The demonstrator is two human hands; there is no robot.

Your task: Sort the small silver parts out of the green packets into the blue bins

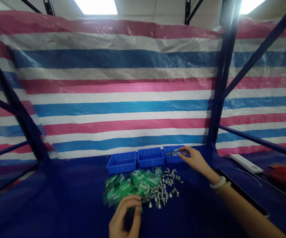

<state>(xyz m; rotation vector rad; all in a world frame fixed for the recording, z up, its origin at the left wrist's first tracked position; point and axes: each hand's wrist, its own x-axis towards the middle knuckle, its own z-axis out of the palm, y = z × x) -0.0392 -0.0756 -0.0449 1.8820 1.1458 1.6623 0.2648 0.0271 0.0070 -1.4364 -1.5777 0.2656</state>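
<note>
My left hand (125,215) is at the near edge of a pile of green plastic packets (130,185), its thumb and fingertips curled together; what they hold, if anything, is too small to tell. My right hand (195,160), with a beaded bracelet on the wrist, reaches over the right blue bin (175,159). Its fingers pinch at small metal parts (173,153) there, too small to make out. Loose silver screws (161,195) lie between the hands, beside the packets.
Two more blue bins, the left one (122,163) and the middle one (151,158), stand behind the packets. A long dark object (244,195) lies under my right forearm. Right of it are a white power strip (246,163) with cables and a red item (285,177). Blue posts (219,82) frame the table.
</note>
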